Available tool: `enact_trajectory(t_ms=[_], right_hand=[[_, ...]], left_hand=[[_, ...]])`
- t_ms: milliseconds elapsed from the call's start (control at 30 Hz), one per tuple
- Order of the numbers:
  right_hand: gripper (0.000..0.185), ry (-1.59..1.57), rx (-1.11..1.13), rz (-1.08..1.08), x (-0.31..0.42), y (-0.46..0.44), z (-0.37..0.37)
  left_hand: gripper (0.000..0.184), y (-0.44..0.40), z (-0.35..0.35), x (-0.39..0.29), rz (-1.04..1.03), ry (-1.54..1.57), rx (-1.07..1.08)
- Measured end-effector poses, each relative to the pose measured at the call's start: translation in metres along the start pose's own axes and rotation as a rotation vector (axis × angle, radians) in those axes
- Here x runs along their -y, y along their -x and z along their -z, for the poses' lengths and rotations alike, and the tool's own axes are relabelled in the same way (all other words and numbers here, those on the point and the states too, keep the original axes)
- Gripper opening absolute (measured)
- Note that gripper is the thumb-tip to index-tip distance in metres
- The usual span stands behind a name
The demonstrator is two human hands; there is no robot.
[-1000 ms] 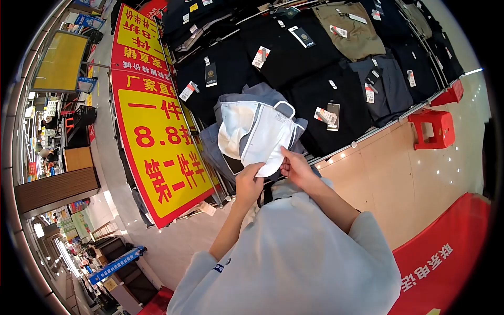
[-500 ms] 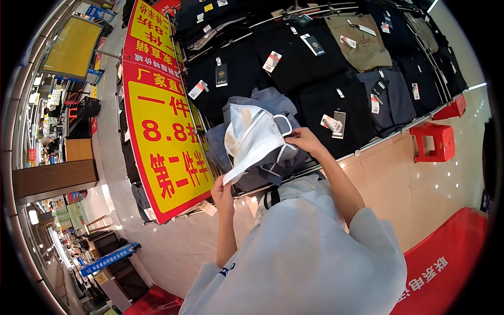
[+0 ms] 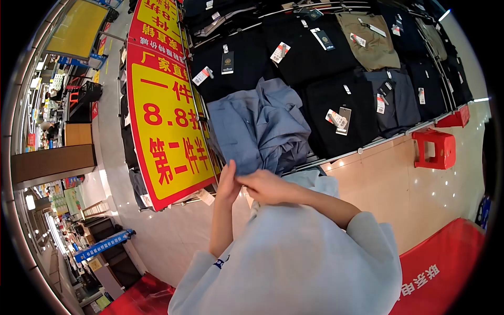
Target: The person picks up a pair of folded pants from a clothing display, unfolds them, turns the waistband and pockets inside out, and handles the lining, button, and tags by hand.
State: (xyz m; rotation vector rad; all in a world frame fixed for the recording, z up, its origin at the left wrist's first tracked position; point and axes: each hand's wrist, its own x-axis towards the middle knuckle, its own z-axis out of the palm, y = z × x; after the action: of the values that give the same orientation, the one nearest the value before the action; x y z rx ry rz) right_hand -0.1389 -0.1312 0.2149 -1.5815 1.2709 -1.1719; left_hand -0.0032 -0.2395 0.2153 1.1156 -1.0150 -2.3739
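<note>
My left hand (image 3: 227, 185) is raised at the front of the clothes rack, fingertips pointing up and fingers pressed together. My right hand (image 3: 266, 187) reaches across my body, its curled fingers meeting the left hand. Whatever lies between them, if anything, is hidden, and no face mask shows in this view. Just beyond both hands lies a crumpled pair of grey-blue trousers (image 3: 260, 128), loosely bunched on the rack. A folded black garment (image 3: 336, 105) with paper tags rests to its right.
A red and yellow sale sign (image 3: 170, 115) runs along the rack's left side. More folded dark garments fill the rack, with one brown pair (image 3: 367, 44). To the right stands a red plastic stool (image 3: 436, 149); a red banner (image 3: 446, 262) is at lower right.
The white face mask that both hands held spread over the trousers is out of sight. My right hand moved left and down to meet the left, uncovering the trousers.
</note>
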Motion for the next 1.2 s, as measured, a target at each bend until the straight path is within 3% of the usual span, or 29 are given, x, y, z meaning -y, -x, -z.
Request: enact_trajectory(t_ms=[100, 233, 400, 500, 533, 633, 767, 867, 967, 1100, 1200], right_hand=[[0.02, 0.099, 0.179, -0.094, 0.008, 0.011, -0.016], [0.028, -0.013, 0.147, 0.014, 0.0, 0.024, -0.01], [0.021, 0.013, -0.356, 0.094, -0.002, 0.012, 0.013], [0.023, -0.024, -0.351, 0.09, -0.022, -0.001, 0.025], [0.021, -0.096, -0.326, 0.13, -0.027, -0.006, 0.026], [0.02, -0.264, 0.051, 0.045, -0.034, -0.018, 0.035], [0.022, -0.122, 0.611, -0.012, -0.047, -0.037, 0.048], [0.028, -0.247, 0.623, 0.227, -0.106, -0.031, 0.006], [0.029, -0.305, 0.48, 0.181, -0.12, -0.031, 0.001], [0.031, -0.5, 0.112, 0.004, -0.106, -0.027, 0.026], [0.032, -0.638, -0.092, -0.174, -0.095, -0.014, 0.044]], left_hand=[[0.043, -0.005, -0.009, -0.004, 0.015, -0.162, -0.246], [0.026, -0.008, 0.004, -0.005, -0.124, -0.064, -0.287], [0.024, 0.007, 0.0, -0.026, -0.259, -0.126, -0.252], [0.021, 0.015, -0.008, -0.031, -0.284, -0.229, -0.244], [0.019, 0.019, -0.014, -0.034, -0.284, -0.268, -0.238], [0.014, 0.031, -0.028, -0.041, -0.299, -0.439, -0.201], [0.013, 0.044, -0.045, -0.043, -0.253, -0.58, -0.088], [0.013, 0.052, -0.063, -0.041, -0.247, -0.682, 0.065], [0.016, 0.055, -0.092, -0.043, -0.285, -0.867, 0.198], [0.01, 0.059, -0.125, -0.033, -0.507, -1.055, 0.149], [0.009, 0.06, -0.127, -0.023, -0.549, -1.074, 0.188]])
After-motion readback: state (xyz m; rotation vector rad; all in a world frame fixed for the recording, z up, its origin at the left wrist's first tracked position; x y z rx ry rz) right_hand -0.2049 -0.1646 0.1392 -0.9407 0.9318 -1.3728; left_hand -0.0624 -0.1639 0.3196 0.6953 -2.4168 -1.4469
